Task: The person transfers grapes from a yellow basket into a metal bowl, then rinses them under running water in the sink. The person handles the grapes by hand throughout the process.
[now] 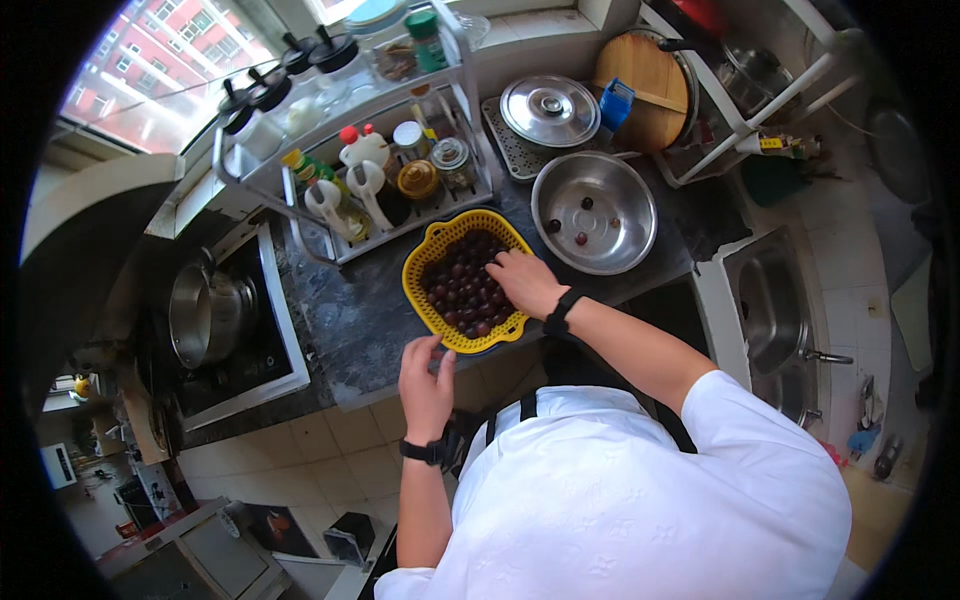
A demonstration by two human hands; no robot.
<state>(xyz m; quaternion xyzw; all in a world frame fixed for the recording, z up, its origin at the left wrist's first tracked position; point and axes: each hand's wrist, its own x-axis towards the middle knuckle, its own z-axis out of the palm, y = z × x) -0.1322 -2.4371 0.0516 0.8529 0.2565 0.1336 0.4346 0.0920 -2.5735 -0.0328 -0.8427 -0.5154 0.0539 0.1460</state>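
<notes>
A yellow plastic colander basket (416,298) stands on the dark stone counter, filled with dark red grapes (466,289). A dark blue rim shows around its outside. My right hand (525,279) reaches over the basket's right side, its fingertips down among the grapes; whether it grips one is hidden. Just off the basket's front left corner is my left hand (427,382), holding nothing, thumb and fingers apart. To the right of the basket sits a stainless steel basin (600,236) with a few loose grapes (581,238) on its bottom.
Behind the basket, a two-tier rack (457,202) holds jars and bottles. A lidded steel pot (550,109) stands beyond the basin, near a round wooden board (645,90). To the left, a steel pot (202,311) rests on the cooktop; a sink (772,300) lies at right.
</notes>
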